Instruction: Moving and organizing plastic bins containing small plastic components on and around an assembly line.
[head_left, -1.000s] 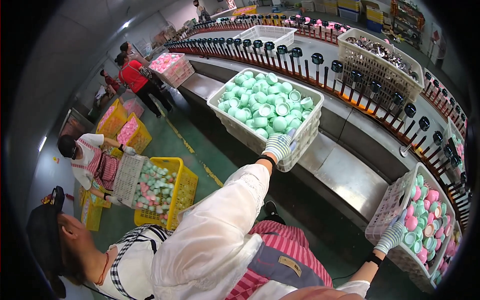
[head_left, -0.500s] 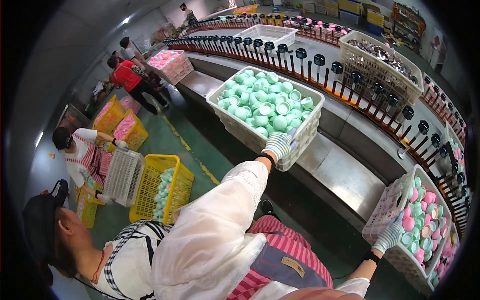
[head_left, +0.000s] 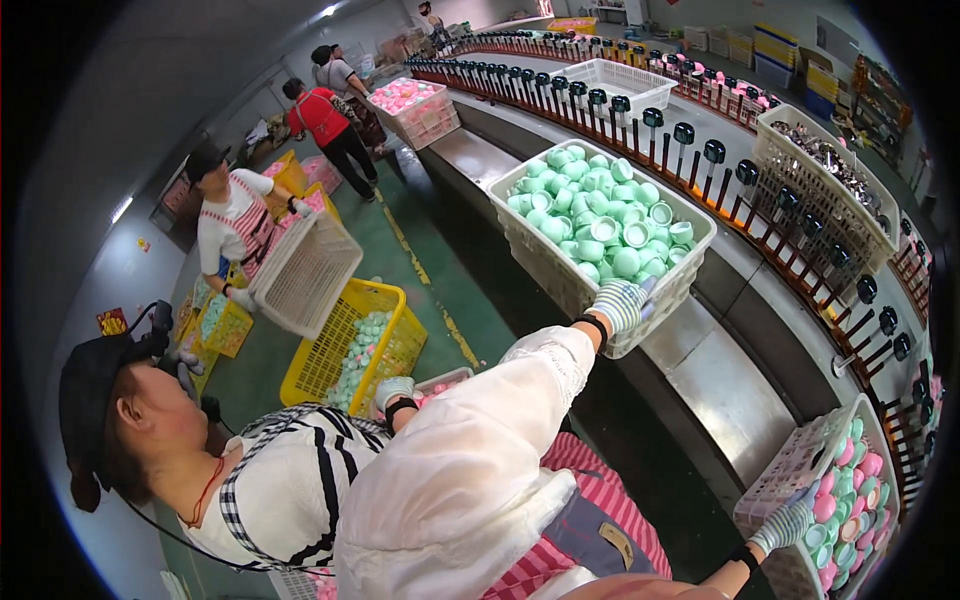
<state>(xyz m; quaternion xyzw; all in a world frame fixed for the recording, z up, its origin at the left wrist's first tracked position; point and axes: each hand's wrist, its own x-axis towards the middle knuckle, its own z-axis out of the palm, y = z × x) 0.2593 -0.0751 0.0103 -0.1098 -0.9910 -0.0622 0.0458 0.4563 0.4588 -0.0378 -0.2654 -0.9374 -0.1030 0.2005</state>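
My left hand (head_left: 620, 305), in a striped glove with a black wristband, grips the near corner of a white plastic crate (head_left: 552, 262). That crate is heaped with mint-green cup-shaped pieces (head_left: 600, 215) and rests on the metal ledge beside the conveyor. My right hand (head_left: 782, 525), gloved the same way, is closed on the near rim of another white crate (head_left: 775, 478) at the lower right. Mixed pink and green cup-shaped pieces (head_left: 852, 500) fill this one. Part of each hand's fingers is hidden by the crate it holds.
A curved conveyor carries upright dark-headed tools (head_left: 714, 152). Behind them stands a crate of shiny metal parts (head_left: 840, 180). At my left, a co-worker in a black cap (head_left: 290, 490) stands close. Another co-worker tilts a whitish crate (head_left: 308, 275) beside a yellow basket (head_left: 405, 345).
The view has swung left, shifting the scene rightward. Both my hands keep their crates. The co-worker's whitish crate has tilted, and the near co-worker's gloved hand has come into sight.
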